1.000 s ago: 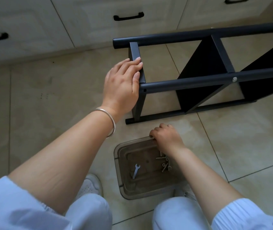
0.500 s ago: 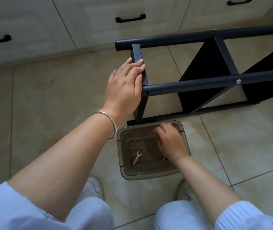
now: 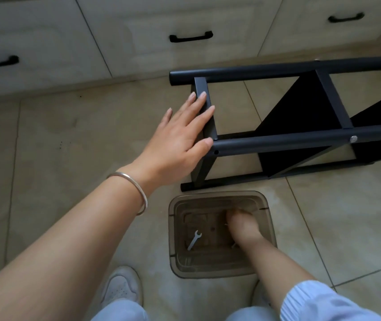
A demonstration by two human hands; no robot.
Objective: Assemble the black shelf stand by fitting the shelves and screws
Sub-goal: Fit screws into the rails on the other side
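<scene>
The black shelf stand [image 3: 300, 126] lies on its side on the tiled floor [image 3: 69, 147], just in front of the cabinet drawers [image 3: 138, 31], with its near end facing the person. The step in hand looks like fetching a screw: the left hand [image 3: 180, 140] rests flat against the end crossbar [image 3: 204, 110], its fingers [image 3: 202, 98] straight and released, steadying the frame, while the right hand [image 3: 242, 225] reaches down inside the clear plastic bin [image 3: 219, 198] that stands on the floor just beside the stand's lower rail. The right hand's fingertips are hidden and blurred, so I cannot tell whether they have closed on anything. One open hole [image 3: 216, 152] shows at the near end of the front rail, right by the left hand, and this is probably where a fastener goes next; the move calls for picking one small screw out of the bin, bringing it to that hole and starting it straight. Counted: one stand, two shelf panels [image 3: 289, 107] visibly fitted, one seated screw head [image 3: 353, 139] on the front rail, one small wrench [image 3: 194, 239] in the bin, three black drawer handles [image 3: 190, 37], one bangle [image 3: 136, 188] on the left wrist. Loose screws in the bin are too hidden to count.
</scene>
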